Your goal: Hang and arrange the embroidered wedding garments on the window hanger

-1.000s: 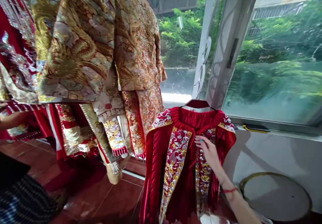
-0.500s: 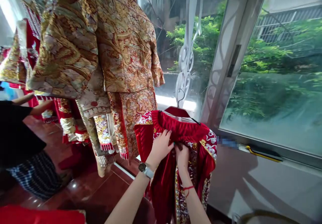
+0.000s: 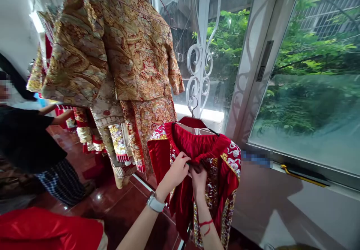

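Note:
A red satin garment (image 3: 160,160) with gold and silver embroidery hangs from a dark hanger (image 3: 194,122) in front of me. Its gathered red neckline sags between the hanger's arms. My left hand (image 3: 177,171), with a watch at its wrist, pinches the cloth at the front of the neckline. Beside it, my right hand (image 3: 199,178), red string on its wrist, grips the same edge. The fingertips of both hands nearly meet, and the cloth between them is partly hidden.
Gold brocade jackets (image 3: 140,55) hang to the left. A person in a black top (image 3: 30,137) reaches toward clothes farther left. White scrolled ironwork (image 3: 198,62) and windows (image 3: 303,104) stand behind. Red cloth (image 3: 50,229) lies at the lower left; a yellow-edged tool (image 3: 305,177) rests on the sill.
My view has shifted slightly left. Both hands stay on the neckline and have come closer together, with its front edge now bunched between the fingers. More of the other person shows.

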{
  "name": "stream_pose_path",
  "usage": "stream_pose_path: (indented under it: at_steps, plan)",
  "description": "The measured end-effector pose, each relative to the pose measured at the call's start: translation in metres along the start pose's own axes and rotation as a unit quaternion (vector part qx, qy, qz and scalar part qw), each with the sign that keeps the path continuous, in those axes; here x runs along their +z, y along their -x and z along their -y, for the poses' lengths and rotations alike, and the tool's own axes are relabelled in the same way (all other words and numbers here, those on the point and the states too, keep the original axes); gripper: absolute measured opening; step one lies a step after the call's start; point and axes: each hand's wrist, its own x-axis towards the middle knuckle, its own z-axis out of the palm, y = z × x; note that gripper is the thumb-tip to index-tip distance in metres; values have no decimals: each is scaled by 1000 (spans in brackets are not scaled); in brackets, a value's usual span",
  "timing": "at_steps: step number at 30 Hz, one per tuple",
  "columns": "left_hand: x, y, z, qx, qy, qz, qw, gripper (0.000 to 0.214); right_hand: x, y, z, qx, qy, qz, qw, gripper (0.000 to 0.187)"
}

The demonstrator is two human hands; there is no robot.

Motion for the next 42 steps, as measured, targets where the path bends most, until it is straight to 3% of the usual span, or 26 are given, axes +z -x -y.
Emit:
stream_pose_path:
  at_steps: [5,10,13,18,20,22,24,27,29,31,33,35,37,40,42]
  plan:
    - [2,15,-5,14,11,-27,999,42,5,24,17,-27,4,-74,997,25]
    - [-4,22,-6,18,51,-22,998,46,-3,37,27,-51,18,-14,998,26]
    - [-6,27,-5,3,69,-35,997,44,-19,47,1,-9,36,-6,999,35]
    - [-18,50,1,-29,103,-88,990,37,-65,79,-67,110,76,-33,990,52]
    - [-26,60,3,-25,102,-106,989,33,-81,83,-68,137,88,-28,986,57]
    - [-34,64,4,-24,87,-154,984,30,-89,73,-41,106,117,-39,987,53]
    - [-43,56,1,-43,27,-250,967,34,-85,50,8,5,191,-101,976,45]
    - [-52,25,-6,-91,-152,-402,898,53,-57,-2,83,-190,327,-220,899,58]
    - [-53,2,-8,-121,-244,-427,862,69,-34,-38,113,-241,435,-217,840,77]
    - [-52,-13,-6,-144,-281,-407,857,75,-18,-71,125,-207,520,-196,805,76]
    - [-55,-19,0,-155,-292,-381,863,69,-19,-98,129,-149,541,-154,813,63]
    - [-68,-18,8,-162,-275,-339,885,61,-36,-122,138,-101,522,-97,841,55]
    - [-94,-17,18,-173,-214,-270,923,59,-63,-142,153,-68,501,-34,862,48]
    - [-140,-21,37,-181,-52,-136,973,60,-99,-162,172,-31,475,67,877,33]
    - [-158,-21,53,-201,90,-43,974,62,-113,-161,169,2,456,139,879,23]
